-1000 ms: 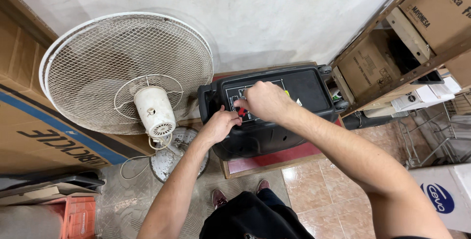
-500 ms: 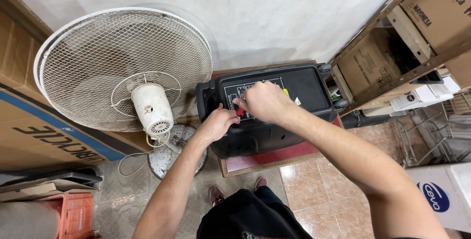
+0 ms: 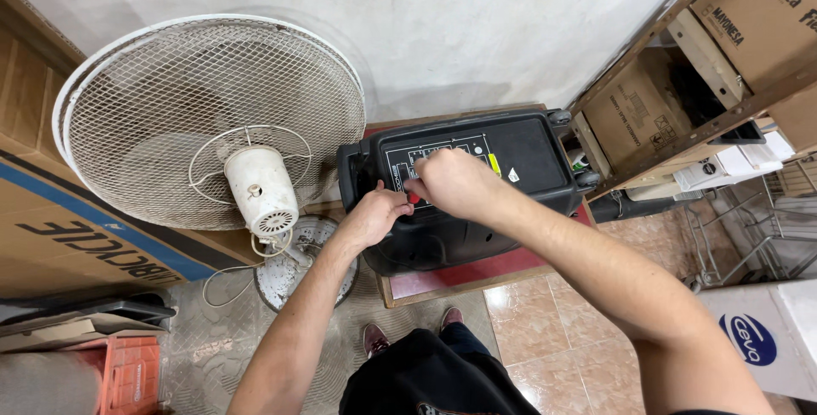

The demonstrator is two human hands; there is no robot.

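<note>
While both arms reach forward and down, the left hand curls over the near edge of the black speaker. Right hand, fingers bent and pinched together, presses its control panel. Speaker stands on a low wooden platform beside the white fan.

Counts: 2 hands, left hand and right hand, both on 1 black speaker. 1 small red part between the two grips. 1 yellow sticker just right of the right grip. 1 white pedestal fan left of the left grip. 2 shoes below the grips. 1 red crate far lower left. Cardboard boxes on the shelf right of the grips: at least 3. 1 white box lower right.
</note>
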